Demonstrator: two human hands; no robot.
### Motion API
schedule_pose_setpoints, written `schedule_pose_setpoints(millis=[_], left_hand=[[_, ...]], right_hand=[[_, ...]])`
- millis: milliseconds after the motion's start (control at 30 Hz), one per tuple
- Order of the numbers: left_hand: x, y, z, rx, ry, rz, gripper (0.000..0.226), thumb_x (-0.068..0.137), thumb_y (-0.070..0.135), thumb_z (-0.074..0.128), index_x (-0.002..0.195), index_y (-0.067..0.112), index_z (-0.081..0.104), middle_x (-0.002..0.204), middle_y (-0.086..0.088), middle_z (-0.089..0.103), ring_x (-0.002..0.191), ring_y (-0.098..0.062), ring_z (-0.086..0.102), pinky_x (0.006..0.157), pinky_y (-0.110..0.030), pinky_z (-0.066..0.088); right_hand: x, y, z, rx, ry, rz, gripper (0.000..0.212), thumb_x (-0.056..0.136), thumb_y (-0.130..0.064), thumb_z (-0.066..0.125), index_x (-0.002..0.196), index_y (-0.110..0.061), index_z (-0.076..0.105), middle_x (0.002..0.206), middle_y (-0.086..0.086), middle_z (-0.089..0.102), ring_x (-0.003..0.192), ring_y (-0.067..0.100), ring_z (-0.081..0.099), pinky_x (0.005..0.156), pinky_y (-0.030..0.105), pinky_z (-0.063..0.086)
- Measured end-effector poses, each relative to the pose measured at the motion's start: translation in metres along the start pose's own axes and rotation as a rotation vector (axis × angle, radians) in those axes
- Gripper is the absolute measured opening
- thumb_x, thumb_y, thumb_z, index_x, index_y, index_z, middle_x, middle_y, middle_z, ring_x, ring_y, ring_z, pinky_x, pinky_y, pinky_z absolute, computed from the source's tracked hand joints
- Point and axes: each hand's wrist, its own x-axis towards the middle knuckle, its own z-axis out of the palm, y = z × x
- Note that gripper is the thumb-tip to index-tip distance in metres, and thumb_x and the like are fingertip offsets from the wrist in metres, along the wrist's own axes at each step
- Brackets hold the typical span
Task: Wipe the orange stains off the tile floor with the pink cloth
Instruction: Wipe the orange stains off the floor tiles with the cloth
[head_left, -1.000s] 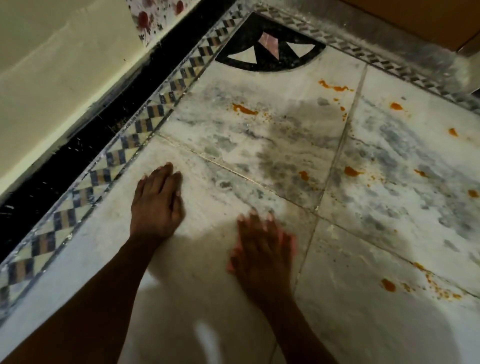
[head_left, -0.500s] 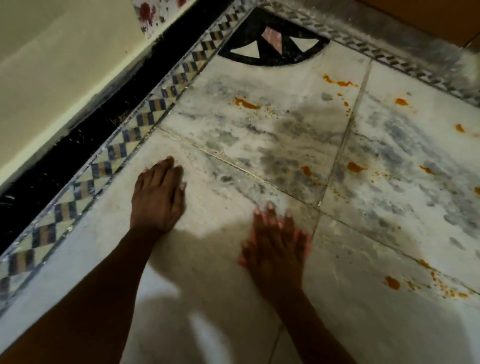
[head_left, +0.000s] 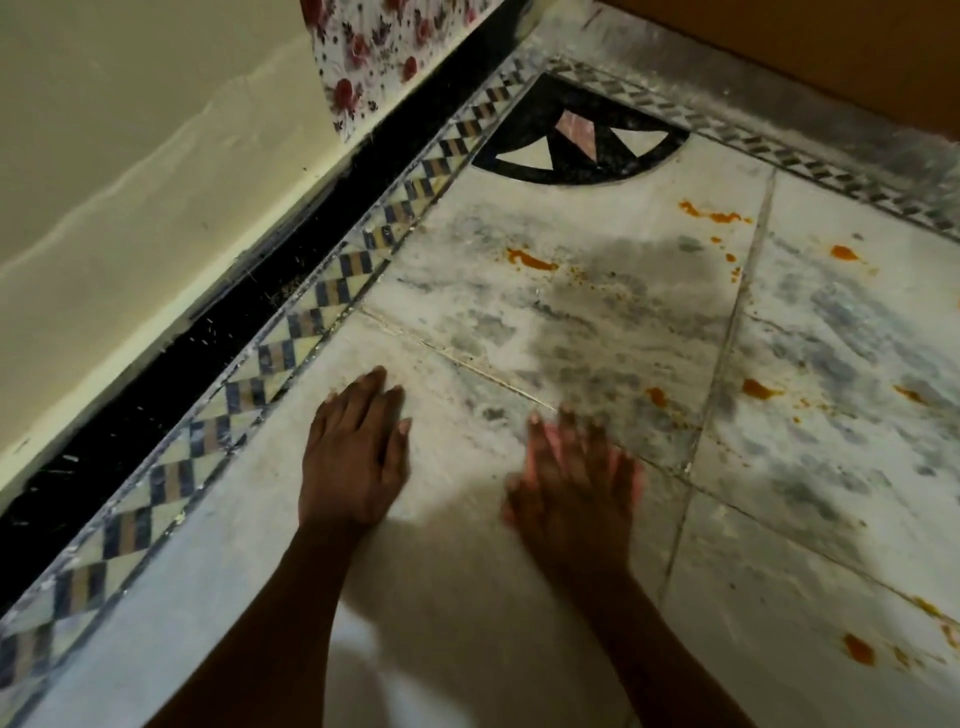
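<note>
Pressing pink cloth (head_left: 537, 457) flat under right hand (head_left: 571, 499), fingers extended. Lying ahead-right of it, nearest orange stain (head_left: 655, 396); left hand (head_left: 353, 457) resting flat, farther off.

The room was dim, lit warmly from behind and above me. My arms threw dark shadows over the floor (head_left: 597, 332), with a bright patch between them. My right hand (head_left: 571, 488) was blurred by motion; my left hand (head_left: 353, 462) was sharp. Straight lines bowed near the edges.
</note>
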Motion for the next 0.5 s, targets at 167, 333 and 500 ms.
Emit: schedule_pose_setpoints(millis=[167,333,500], left_hand=[[-0.001,-0.001,0.003,-0.008,0.034,-0.116,0.059,0.107,0.044,0.041,0.158,0.016,0.046,0.173,-0.008,0.031,0.161,-0.027,0.025,0.129,-0.051,0.025],[0.0,0.001,-0.001,0.013,-0.01,-0.124,0.059,0.107,0.044,0.037,0.159,0.017,0.044,0.172,-0.007,0.031,0.161,-0.025,0.026,0.131,-0.05,0.019],[0.003,-0.001,-0.007,-0.01,-0.095,-0.148,0.062,0.108,0.047,0.031,0.163,0.019,0.037,0.175,-0.005,0.022,0.163,-0.022,0.017,0.133,-0.047,0.012]], right_hand=[[0.114,-0.043,0.003,0.12,0.066,0.371,0.078,0.102,-0.061,0.025,0.17,-0.024,0.017,0.179,0.005,0.009,0.163,0.045,-0.001,0.126,0.071,0.003],[0.048,-0.041,-0.001,-0.013,-0.01,-0.243,0.072,0.106,-0.064,0.023,0.17,-0.032,0.013,0.179,-0.004,0.004,0.165,0.031,-0.003,0.129,0.063,-0.002],[0.037,-0.025,-0.016,0.051,-0.175,0.148,0.074,0.102,-0.069,0.018,0.168,-0.042,-0.003,0.178,-0.009,-0.01,0.163,0.027,-0.018,0.129,0.061,-0.007]])
